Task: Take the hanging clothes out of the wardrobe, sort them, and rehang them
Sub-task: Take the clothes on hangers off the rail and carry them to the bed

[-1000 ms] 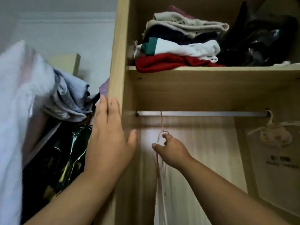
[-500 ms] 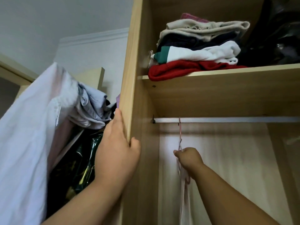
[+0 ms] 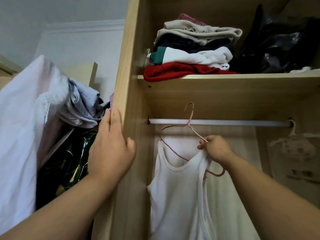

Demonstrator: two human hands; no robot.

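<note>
Nearest, the left hand is laid flat on the wardrobe's upright panel, with the fingers kept straight along its outer face and the thumb spread on the front edge; nothing is gripped. Just inside, one arm of the pink wire hanger is pinched by the right hand, and a strap of the white vest is gathered into the same curled fingers. The vest is draped down inside the hanging compartment. The hanger is tilted, its hook raised above the metal rail. At the rail's right end a white hanger is hung with a pale garment. Left of the panel, pale clothes are heaped over a dark glossy bag. On the shelf above, folded clothes are stacked beside a black bag.
</note>
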